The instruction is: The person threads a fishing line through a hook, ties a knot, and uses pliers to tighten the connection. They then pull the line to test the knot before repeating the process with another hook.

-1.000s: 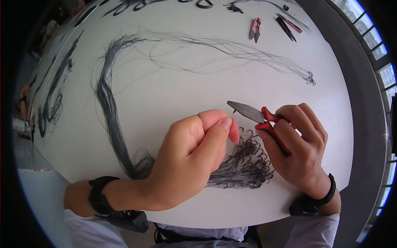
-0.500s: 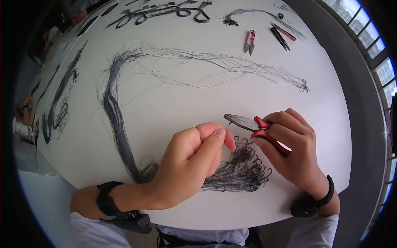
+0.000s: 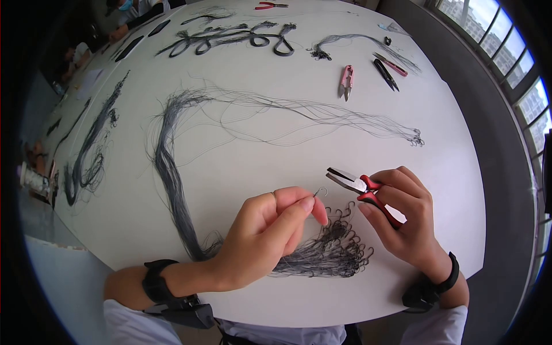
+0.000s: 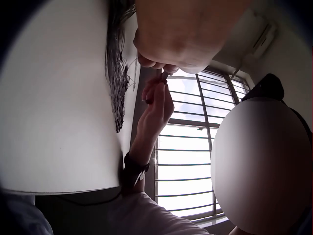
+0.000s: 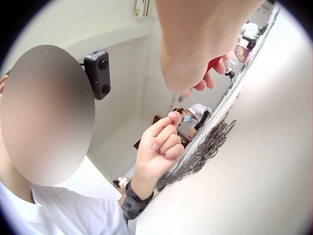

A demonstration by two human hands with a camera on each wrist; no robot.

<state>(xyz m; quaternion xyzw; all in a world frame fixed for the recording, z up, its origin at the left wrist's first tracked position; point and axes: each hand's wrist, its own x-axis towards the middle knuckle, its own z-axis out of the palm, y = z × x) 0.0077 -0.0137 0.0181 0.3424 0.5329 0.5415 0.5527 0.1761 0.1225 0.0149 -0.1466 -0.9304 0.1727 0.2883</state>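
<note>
In the head view my left hand [image 3: 261,236] pinches a small fish hook [image 3: 322,191] between thumb and forefinger, its curved bend sticking out past the fingertips. My right hand [image 3: 405,201] grips pliers [image 3: 376,201] with red and black handles; their jaws stand slightly apart, up and to the right of the hook. Below both hands lies a bundle of dark fish hooks [image 3: 351,250] on lines, partly hidden by the left hand. A long hank of dark line [image 3: 167,161] runs up from it and bends right to a small cluster of hooks [image 3: 417,137].
Pink thread snips [image 3: 346,82] lie beyond the pliers, with black snips [image 3: 385,75] to their right. Looped dark hanks [image 3: 247,39] and red-handled pliers [image 3: 267,6] are at the back of the white table [image 3: 276,155]. Another hank [image 3: 95,135] lies left, and a person sits at the far left.
The pliers' tips, earlier right by the piece in my left fingers, have moved away to the right and turned. The hook's bend now shows. The head view has tilted up.
</note>
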